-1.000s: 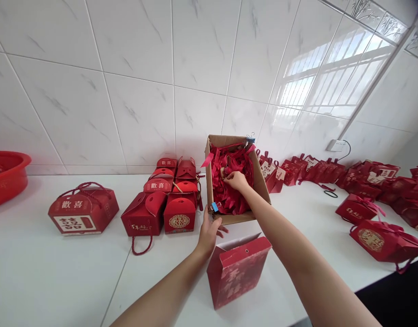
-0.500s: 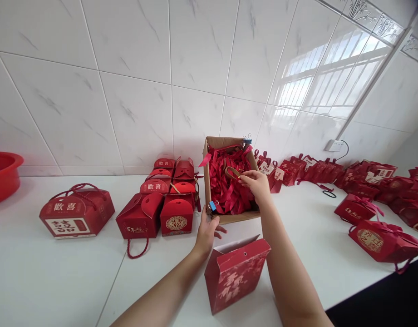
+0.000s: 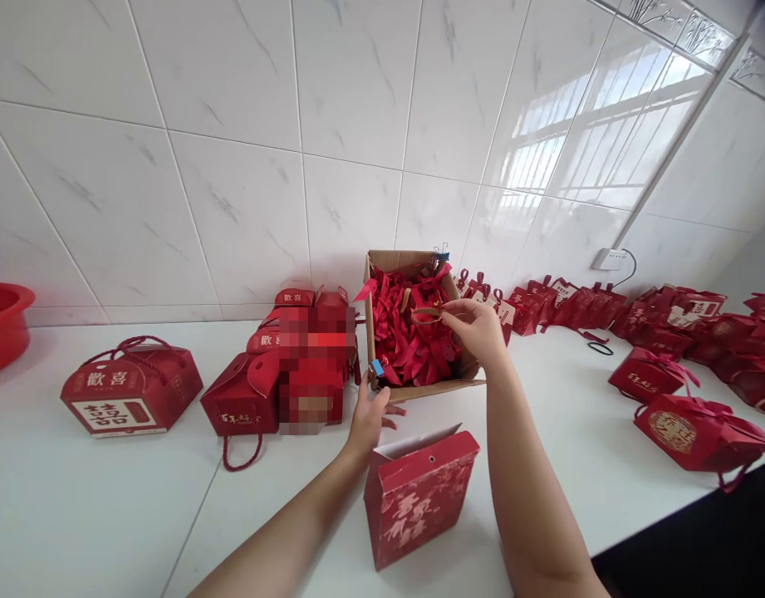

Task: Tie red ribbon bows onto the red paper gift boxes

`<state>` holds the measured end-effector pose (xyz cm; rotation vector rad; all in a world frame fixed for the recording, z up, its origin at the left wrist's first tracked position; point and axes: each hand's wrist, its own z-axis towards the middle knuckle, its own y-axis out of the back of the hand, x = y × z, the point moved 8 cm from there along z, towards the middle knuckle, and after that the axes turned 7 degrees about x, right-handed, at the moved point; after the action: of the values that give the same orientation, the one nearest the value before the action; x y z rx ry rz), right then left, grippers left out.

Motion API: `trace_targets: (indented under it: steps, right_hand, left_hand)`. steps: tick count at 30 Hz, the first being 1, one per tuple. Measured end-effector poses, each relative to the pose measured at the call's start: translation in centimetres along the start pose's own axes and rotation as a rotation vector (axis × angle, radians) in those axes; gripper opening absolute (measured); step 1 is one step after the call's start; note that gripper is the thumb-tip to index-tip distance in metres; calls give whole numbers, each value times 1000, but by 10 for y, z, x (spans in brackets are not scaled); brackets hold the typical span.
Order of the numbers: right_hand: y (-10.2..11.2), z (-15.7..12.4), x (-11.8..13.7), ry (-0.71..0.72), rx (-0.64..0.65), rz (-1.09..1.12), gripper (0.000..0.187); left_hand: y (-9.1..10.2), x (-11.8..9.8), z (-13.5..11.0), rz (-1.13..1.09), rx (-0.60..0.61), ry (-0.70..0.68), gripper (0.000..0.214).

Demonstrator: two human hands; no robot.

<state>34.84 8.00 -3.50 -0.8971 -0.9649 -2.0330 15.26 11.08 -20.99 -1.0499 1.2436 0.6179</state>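
Observation:
A cardboard box (image 3: 419,390) full of dark red ribbons (image 3: 407,340) stands in the middle, with binder clips on its rim. My left hand (image 3: 370,419) grips its near left corner beside a blue binder clip (image 3: 378,367). Over the ribbons, my right hand (image 3: 475,324) pinches a looped strip of gold-brown ribbon (image 3: 424,314) between thumb and fingertips. In front of the box, between my forearms, a red paper gift bag (image 3: 423,502) stands upright; its top is open and a small hole shows near the upper edge.
On the left are a red gift box (image 3: 129,386) with a rope handle and a red basin (image 3: 5,324). Several red boxes (image 3: 238,394) sit left of the cardboard box, partly pixelated. More red gift boxes (image 3: 699,432) and a black ring (image 3: 600,349) lie at right.
The view has shifted slightly, so most things sit a little further left. My right hand still pinches the ribbon loop, which now looks flatter. My left hand stays on the box corner.

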Motion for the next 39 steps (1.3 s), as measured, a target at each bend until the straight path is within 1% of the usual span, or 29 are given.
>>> trace_targets:
  steps: [3,5,7,10,14,16,18,19,20,22,23,26,28,31,33,36,39]
  right_hand:
    - [6,0,-11,-95,-75,170,24]
    - [7,1,-21,-170,-90,179,24]
    - [5,3,-29,-214,-58,142,24]
    - [-2,3,-37,-246,57,59,20]
    - [-18,0,-44,-286,309,-137,6]
    - [-25,-2,-47,-295,407,-231,8]
    - [-31,-3,-50,-302,468,-316,7]
    - [-34,-4,-51,-307,489,-358,4]
    - [-36,-4,-52,-312,502,-400,6]
    - [-40,-3,-53,-318,499,-479,20]
    - [-41,-3,-53,-320,479,-516,23]
    - [-41,1,-50,-326,365,-609,17]
    - [-42,3,-49,-326,301,-651,23]
    - [-52,4,-52,-313,306,-675,39]
    - [-59,4,-55,-300,332,-673,44]
    - [-63,4,-58,-287,326,-646,38]
    - [-56,6,-60,-295,251,-584,30]
  left_hand:
    - [0,0,0,1,0,8,75]
    - [0,1,0,2,2,2,72]
    - [0,1,1,6,10,-6,70]
    - [-1,1,1,11,27,-14,69]
    - [-1,2,0,14,42,-25,71]
    - [-1,2,0,23,47,-35,71]
    - [-1,2,0,29,46,-37,70]
    - [0,2,1,30,46,-35,69]
    - [0,3,1,29,46,-33,69]
    - [-1,2,1,20,44,-29,71]
    - [-1,2,1,15,41,-26,72]
    - [-2,1,0,3,42,-15,77]
    - [-3,0,-1,0,50,-13,80]
    - [-4,-1,-3,-7,61,-22,80]
    - [-4,-2,-4,-3,65,-29,79]
    - [-4,-3,-5,3,71,-37,77]
    - [-5,-4,-6,-2,73,-23,75]
